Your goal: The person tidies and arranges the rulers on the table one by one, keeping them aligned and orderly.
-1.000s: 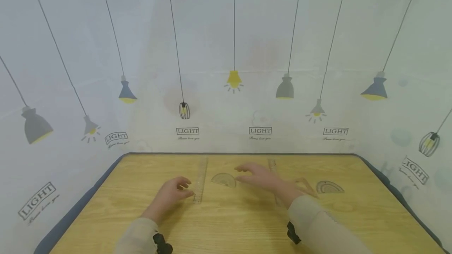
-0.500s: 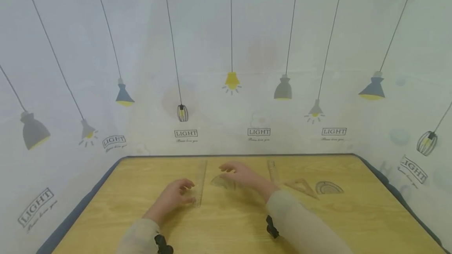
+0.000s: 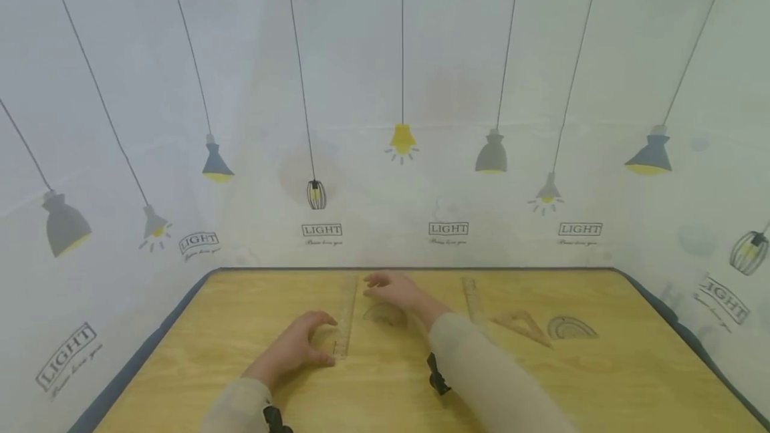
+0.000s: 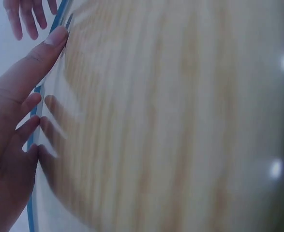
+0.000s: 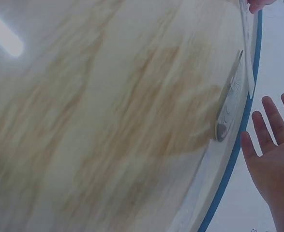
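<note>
A clear ruler [image 3: 347, 316] lies lengthwise on the wooden table, left of the middle. Beside its near end is my left hand [image 3: 291, 347], thumb and fingers spread apart with nothing gripped; in the left wrist view the thumb [image 4: 45, 53] reaches down close to the tabletop. My right hand [image 3: 394, 289] hovers over the far side of a clear protractor [image 3: 385, 315], partly covering it, its fingertips near the ruler's far end. The right wrist view shows that hand [image 5: 277, 159] with fingers extended, holding nothing, past the protractor [image 5: 229, 106].
A second clear ruler [image 3: 472, 296] lies right of the middle, partly behind the right sleeve [image 3: 487, 366]. Further right are a triangular set square [image 3: 526, 327] and another protractor [image 3: 571, 328]. A printed white curtain [image 3: 373, 85] surrounds the wooden table [image 3: 373, 393].
My right hand has moved left, across the protractor to near the ruler's far end. My left hand has opened its thumb and fingers wider by the ruler's near end.
</note>
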The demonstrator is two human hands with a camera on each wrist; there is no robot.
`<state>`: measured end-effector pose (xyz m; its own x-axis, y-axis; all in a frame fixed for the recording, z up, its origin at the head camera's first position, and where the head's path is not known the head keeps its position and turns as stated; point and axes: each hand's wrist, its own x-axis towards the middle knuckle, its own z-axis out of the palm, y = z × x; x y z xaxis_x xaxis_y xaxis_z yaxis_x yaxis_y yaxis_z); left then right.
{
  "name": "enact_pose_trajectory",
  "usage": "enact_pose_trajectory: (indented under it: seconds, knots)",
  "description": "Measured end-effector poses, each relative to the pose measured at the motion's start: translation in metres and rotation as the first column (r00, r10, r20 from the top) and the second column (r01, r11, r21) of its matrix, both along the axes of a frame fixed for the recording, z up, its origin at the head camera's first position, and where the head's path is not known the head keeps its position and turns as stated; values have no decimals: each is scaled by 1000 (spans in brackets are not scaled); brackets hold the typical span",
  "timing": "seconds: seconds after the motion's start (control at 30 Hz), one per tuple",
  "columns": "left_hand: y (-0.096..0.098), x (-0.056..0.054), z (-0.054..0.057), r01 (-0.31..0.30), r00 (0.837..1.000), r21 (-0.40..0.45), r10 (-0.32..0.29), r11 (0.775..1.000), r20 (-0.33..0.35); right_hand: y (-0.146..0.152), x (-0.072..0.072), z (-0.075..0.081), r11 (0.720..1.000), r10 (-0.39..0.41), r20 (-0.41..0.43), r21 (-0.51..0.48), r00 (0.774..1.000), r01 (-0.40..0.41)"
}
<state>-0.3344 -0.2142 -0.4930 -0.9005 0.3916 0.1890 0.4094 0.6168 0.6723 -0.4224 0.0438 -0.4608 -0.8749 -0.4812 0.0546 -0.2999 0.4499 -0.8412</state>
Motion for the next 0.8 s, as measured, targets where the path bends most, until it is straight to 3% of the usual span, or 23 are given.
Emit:
enact_pose_trajectory:
  seconds: [0.17,0.37,0.6,0.8]
  knots:
    - [0,2,-9,6,1000,11,-6,1000,26,-8,-1,-9,999,-5,98,-45,995,9]
    - [-4,6,-8,0,999,5,0,1000,39,-25,-2,-9,999,-39,112,20,993,37]
    - [-6,5,-5,-33,997,34,30,999,72,-38,-21,-12,981,-121,40,156,992,113]
    - [-3,-1,-4,-11,997,19,10,1000,71,-41,-31,-13,951,-169,-19,258,985,168]
